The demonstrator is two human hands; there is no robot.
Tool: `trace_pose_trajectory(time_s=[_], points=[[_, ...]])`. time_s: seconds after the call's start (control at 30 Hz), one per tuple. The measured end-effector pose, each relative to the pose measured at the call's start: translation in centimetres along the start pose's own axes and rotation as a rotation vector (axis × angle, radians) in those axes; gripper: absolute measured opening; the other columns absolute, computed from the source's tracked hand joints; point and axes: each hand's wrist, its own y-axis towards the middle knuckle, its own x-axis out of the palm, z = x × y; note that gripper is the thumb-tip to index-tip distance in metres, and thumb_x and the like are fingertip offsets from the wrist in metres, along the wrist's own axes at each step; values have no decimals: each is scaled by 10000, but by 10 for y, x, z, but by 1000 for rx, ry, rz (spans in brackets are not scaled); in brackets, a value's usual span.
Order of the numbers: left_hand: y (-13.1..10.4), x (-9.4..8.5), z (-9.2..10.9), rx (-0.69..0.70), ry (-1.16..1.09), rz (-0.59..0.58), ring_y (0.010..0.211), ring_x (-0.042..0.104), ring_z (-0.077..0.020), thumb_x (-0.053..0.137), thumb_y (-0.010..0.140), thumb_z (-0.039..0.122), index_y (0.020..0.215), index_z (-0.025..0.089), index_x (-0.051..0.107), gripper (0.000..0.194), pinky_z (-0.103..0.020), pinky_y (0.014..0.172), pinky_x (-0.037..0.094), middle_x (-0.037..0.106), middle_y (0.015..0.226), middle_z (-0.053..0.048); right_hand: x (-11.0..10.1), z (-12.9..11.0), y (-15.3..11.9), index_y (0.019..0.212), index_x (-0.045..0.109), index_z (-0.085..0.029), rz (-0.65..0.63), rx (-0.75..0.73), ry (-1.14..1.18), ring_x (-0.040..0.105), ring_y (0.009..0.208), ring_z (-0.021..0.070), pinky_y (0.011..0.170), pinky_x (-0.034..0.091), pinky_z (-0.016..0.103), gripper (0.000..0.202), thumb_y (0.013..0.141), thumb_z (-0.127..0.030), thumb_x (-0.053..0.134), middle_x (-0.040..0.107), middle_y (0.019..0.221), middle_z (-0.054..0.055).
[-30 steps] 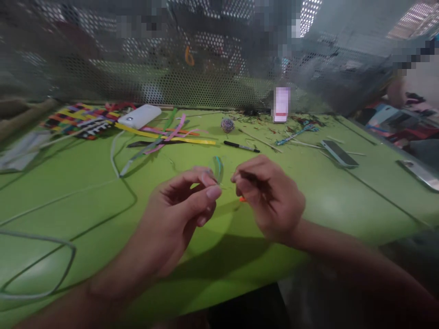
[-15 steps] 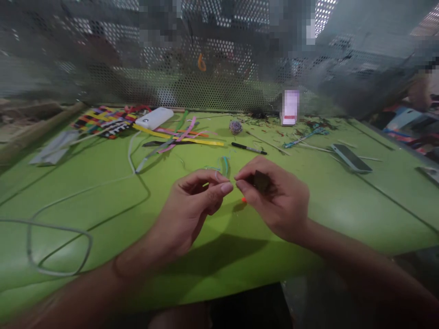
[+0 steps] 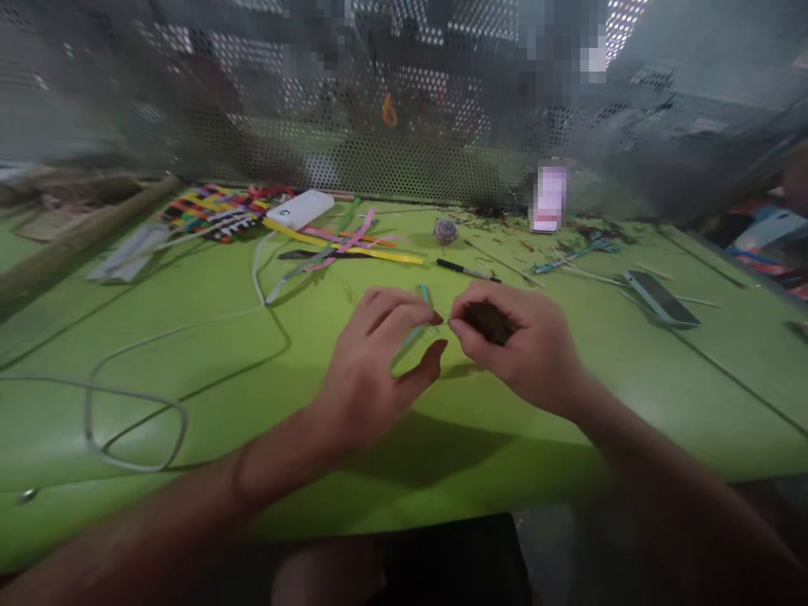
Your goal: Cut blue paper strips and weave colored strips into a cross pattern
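Teal strand: beside your left hand, partly hidden; contact unclear.
Left grip: thumb and fingers parted, nothing visible between them.
Right hand: thumb and forefinger pinched; what they hold is too small to tell.
Pinch: best hold the right steady, closing the left gently.
Pen: just beyond your right knuckles.
Table: near edge below your forearms; swing right, short of the phone.

A green table bears strips, cable, pen.
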Motion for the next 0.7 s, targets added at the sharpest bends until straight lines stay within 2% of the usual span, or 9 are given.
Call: trace_pose_trajectory(time_s=[0.13,0.33,0.43,0.57,0.7], points=[[2,2,-4,-96,-123,-86,770,608,-128,653,897,66,901,137,640,72,-252,711,486,649,816,-26,2,-5,-1,854,635,-185,-41,5,46,527,651,100,598,399,246,55,891,-148,651,632,756,-22],[5,-3,0,-162,-218,-119,710,571,-95,600,853,16,826,145,622,134,-220,668,472,631,779,0,2,-5,0,854,629,-184,-54,-11,50,515,649,93,607,407,246,75,885,-123,658,615,751,-29],[6,-3,2,-339,-382,-124,709,603,-97,597,862,54,840,153,642,110,-217,668,507,647,787,2,2,-5,-1,886,620,-188,-61,10,100,525,674,94,624,432,245,63,915,-139,647,609,784,-20],[9,-4,4,-614,-635,-93,619,600,-98,646,867,142,843,162,671,39,-215,595,518,648,687,24,8,-2,-5,1060,558,-216,-35,67,332,571,709,104,611,484,250,90,980,-200,596,596,915,7],[15,-9,6,-711,-646,-114,583,592,-100,672,843,161,785,158,685,59,-218,572,504,647,635,23,13,4,-8,1100,520,-252,60,60,413,594,699,112,548,482,252,64,1037,-248,518,580,961,20]])
